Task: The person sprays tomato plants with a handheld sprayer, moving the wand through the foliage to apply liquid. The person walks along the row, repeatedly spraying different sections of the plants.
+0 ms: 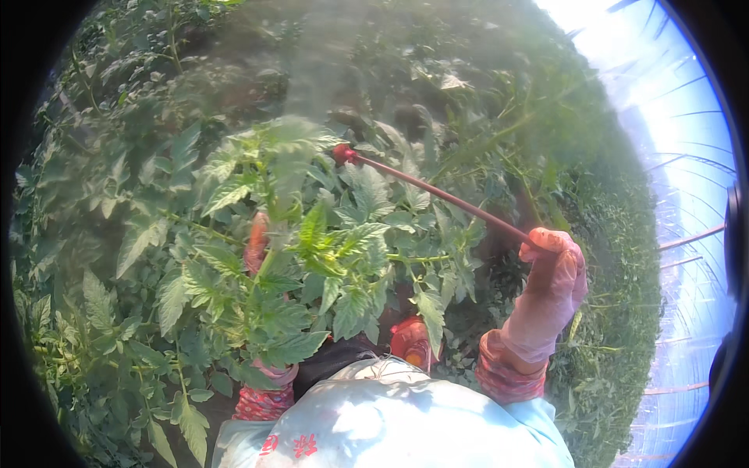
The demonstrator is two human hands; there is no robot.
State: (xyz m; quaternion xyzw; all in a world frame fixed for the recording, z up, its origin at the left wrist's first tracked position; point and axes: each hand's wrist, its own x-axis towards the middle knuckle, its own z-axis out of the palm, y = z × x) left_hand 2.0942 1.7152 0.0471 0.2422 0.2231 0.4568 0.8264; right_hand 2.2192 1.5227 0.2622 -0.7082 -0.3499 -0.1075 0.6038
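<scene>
My right hand (553, 275), in a thin translucent glove, grips the end of a slender reddish rod (445, 196). The rod slants up and left to a dark red tip (344, 154), which is among the upper leaves of a leafy tomato plant (351, 245). Of my left hand (256, 243), only part of the fingers shows, beside the plant's stem; leaves cover the rest, so its grip is unclear. A red container (412, 342) with something orange at it sits low at my front, partly behind a leaf.
Dense tomato foliage (99, 304) surrounds me on the left and ahead. To the right, beyond more plants, rises a clear plastic greenhouse wall (684, 281) with curved ribs. My pale apron or garment (380, 421) bears red writing. Haze blurs the upper middle.
</scene>
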